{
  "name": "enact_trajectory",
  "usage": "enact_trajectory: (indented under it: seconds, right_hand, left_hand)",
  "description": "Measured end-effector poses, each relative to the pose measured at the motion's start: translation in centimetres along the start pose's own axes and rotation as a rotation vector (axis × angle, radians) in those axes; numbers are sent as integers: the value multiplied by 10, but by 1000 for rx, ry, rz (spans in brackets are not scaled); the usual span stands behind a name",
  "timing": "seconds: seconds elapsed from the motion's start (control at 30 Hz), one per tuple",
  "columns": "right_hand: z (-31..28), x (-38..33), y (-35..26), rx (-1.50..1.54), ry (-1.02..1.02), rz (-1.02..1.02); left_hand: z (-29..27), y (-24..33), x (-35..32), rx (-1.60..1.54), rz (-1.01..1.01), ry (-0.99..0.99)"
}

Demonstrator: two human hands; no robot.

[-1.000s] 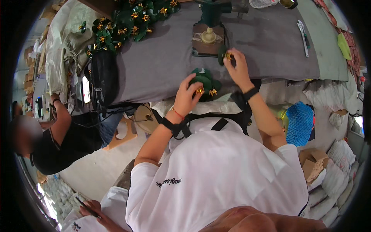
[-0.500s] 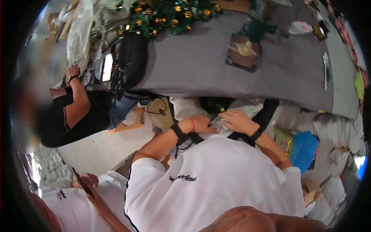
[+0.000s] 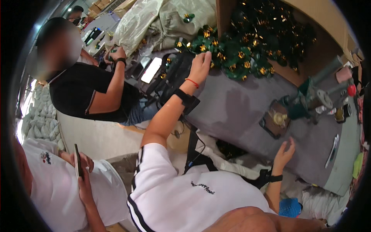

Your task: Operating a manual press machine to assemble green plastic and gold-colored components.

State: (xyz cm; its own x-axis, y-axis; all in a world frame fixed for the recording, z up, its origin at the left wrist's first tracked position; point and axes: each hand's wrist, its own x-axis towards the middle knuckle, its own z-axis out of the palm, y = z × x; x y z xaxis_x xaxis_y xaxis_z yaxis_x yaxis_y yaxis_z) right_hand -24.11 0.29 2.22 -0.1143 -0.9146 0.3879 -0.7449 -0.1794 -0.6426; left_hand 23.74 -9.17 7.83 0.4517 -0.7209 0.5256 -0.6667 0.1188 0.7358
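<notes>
Item: heap of green-and-gold ornaments (image 3: 228, 54), lying along the far edge of the grey table (image 3: 239, 112), long axis running left to right. I see my left hand (image 3: 200, 66) stretched onto its left end, fingers curled on a piece. Right hand (image 3: 284, 151): open, fingers spread, at the table's near edge.

Half a second ago both hands met at the person's chest. Now the left hand (image 3: 199, 66) stretches to upper centre, onto the heap of green artificial flowers with gold centres (image 3: 232, 58), while the right hand (image 3: 284, 151) hovers open at lower right, above the grey bench (image 3: 239, 112).
</notes>
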Motion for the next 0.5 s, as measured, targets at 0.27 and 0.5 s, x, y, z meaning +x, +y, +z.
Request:
enact_trajectory:
  seconds: [0.27, 0.5]
  right_hand:
    - [41, -24, 10, -319, -114, -195]
    - [37, -20, 6, -344, -179, -186]
  left_hand:
    - [7, -128, 137, 570, -713, 235]
    - [32, -169, 145, 402, -654, -13]
